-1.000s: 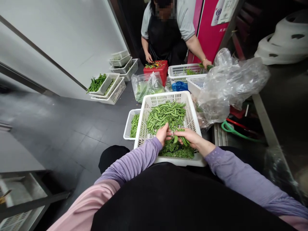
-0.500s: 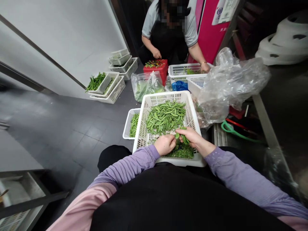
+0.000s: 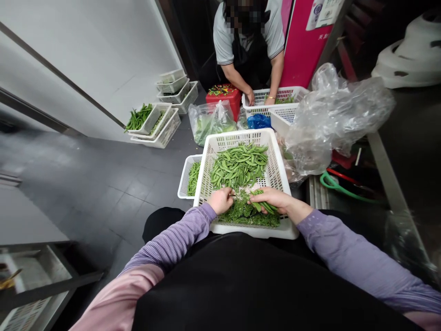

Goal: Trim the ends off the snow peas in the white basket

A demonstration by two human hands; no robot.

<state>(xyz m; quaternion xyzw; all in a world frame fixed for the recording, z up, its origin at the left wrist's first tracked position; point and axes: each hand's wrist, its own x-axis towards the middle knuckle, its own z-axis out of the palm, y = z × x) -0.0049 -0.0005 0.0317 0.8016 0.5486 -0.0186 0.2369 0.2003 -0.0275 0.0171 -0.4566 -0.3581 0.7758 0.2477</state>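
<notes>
A left hand (image 3: 220, 201) is held with the fingers loosely curled at the edge of a heap of dark green leafy scraps (image 3: 243, 214); whether anything is pinched cannot be told. A right hand (image 3: 270, 198) is closed on a small bunch of bright green flat pea pods (image 3: 264, 207), which are pressed between fingers and palm. Both hands are held over the front of a white plastic lattice basket (image 3: 280, 184), where the scraps lie well apart from a large mound of green pods (image 3: 238, 165) at the back. More pods are held in a narrower white plastic basket (image 3: 184, 184) alongside. Much appears separated already, though the pods in the right hand are not yet laid down with either heap.
</notes>
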